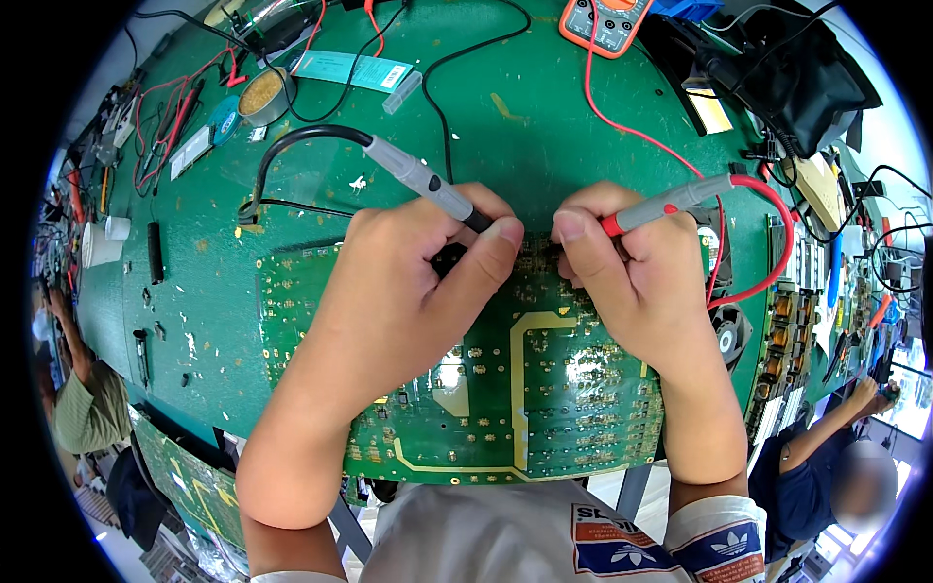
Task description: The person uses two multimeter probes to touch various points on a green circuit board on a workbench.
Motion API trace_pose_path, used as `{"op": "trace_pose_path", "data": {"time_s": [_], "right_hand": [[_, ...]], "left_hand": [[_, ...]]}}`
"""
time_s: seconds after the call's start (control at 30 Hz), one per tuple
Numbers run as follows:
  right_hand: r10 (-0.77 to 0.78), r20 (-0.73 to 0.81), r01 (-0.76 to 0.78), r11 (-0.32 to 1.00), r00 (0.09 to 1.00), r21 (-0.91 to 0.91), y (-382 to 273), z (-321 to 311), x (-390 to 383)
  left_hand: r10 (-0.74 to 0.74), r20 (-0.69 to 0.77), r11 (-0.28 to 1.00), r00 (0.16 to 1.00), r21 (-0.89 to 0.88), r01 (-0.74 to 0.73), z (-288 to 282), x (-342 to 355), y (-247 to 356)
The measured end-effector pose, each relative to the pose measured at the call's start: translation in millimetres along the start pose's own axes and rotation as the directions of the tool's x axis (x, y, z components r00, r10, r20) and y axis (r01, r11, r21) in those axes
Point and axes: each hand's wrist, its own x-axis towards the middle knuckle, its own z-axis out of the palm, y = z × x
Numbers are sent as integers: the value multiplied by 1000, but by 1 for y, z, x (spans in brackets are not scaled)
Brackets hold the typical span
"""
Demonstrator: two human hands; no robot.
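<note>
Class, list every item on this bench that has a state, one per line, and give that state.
left hand: gripping black probe, tip down on circuit board
right hand: gripping red probe, tip on board
circuit board: flat, solder side up
multimeter: lying flat, red lead plugged in

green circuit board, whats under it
The green circuit board lies on a green bench mat; its near edge juts past the bench. Anything directly beneath it is covered.

Both bare forearms rise from six o'clock; left hand [413, 282] and right hand [622, 277] pinch closed, thumbs nearly meeting toward twelve.
</note>
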Motion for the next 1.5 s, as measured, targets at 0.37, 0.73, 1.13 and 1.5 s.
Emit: {"op": "trace_pose_path", "data": {"time_s": [0.37, 0.73, 1.13, 1.5], "right_hand": [[-38, 18, 38, 998, 999, -43, 1, 0, 1], [-22, 29, 23, 998, 999, -53, -2, -1, 1], [25, 112, -13, 994, 993, -112, -7, -4, 0], [50, 132, -32, 990, 990, -136, -8, -5, 0]], "left_hand": [[48, -8, 999, 999, 18, -48, 0, 0, -3], [22, 11, 1000, 1000, 21, -22, -1, 1, -2], [185, -57, 980, 981, -61, -188, 5, 4, -18], [26, 33, 1000, 999, 4, -26, 0, 1, -4]]}}
